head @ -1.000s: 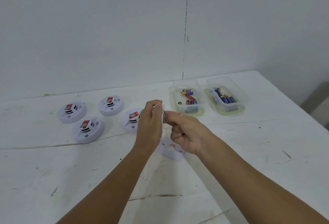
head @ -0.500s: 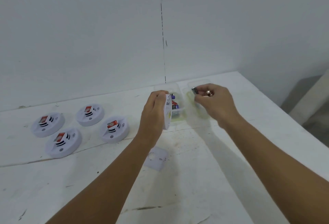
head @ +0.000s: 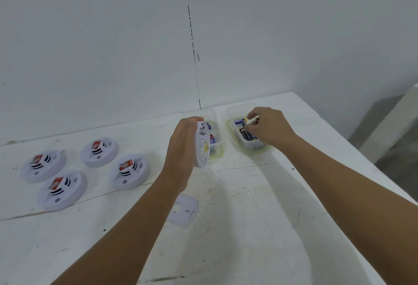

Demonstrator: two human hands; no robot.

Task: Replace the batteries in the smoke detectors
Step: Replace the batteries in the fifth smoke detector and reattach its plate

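1. My left hand (head: 184,146) grips a white smoke detector (head: 202,144) by its rim, fingers curled over the top edge, and holds it on edge above the table (head: 260,228) with its open back facing right.
2. That detector hangs just in front of the left clear container (head: 218,151), hiding part of it; a few batteries show behind the detector's rim.
3. My right hand (head: 269,128) is down in the right clear container (head: 234,136), fingers curled among the batteries (head: 245,134) there. A small dark thing sits at my fingertips, but I cannot tell for sure whether I am pinching a battery or only touching the pile.
4. The two hands are well apart, each at its own container, near the far edge of the table.
5. A flat white cover plate (head: 185,210) lies on the table nearer to me, below the held detector and touching neither hand.
6. Four more smoke detectors (head: 97,152) lie face up in a cluster on the left of the table, each with a red label, well away from both hands.
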